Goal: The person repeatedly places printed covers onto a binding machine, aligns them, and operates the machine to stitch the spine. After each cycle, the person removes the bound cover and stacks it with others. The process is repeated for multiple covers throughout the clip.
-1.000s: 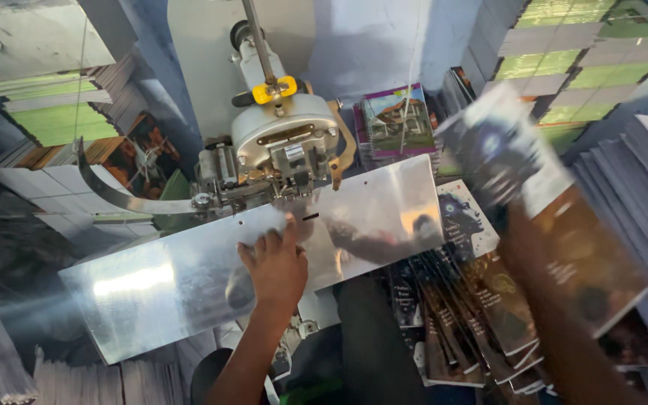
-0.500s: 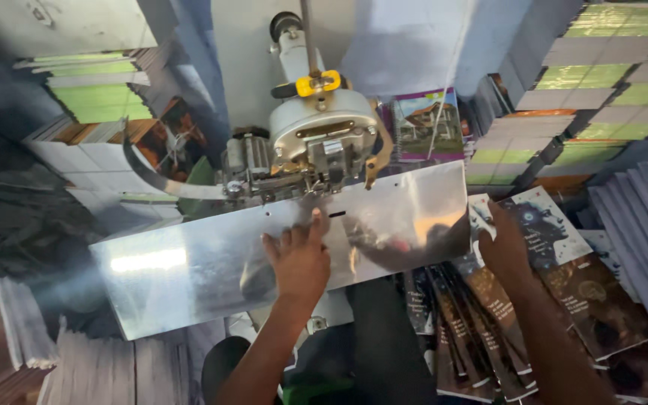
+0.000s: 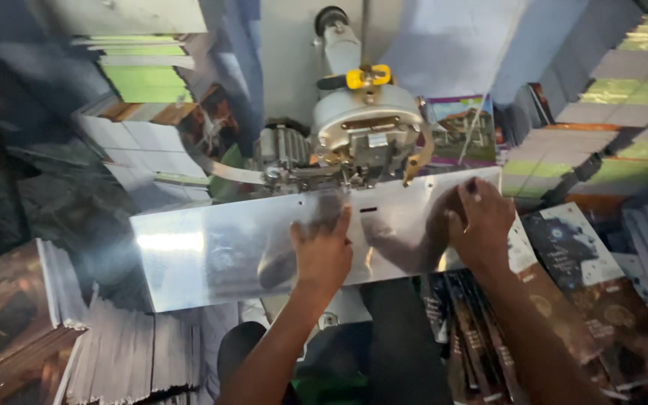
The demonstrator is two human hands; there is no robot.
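Stacks of booklets point(image 3: 121, 352) crowd a shiny metal plate point(image 3: 211, 251), long axis left to right. Left hand point(image 3: 324, 251) lies flat mid-plate, below the stapling machine point(image 3: 365, 135). Right hand point(image 3: 481, 225) rests open at the plate's right edge, holding nothing.
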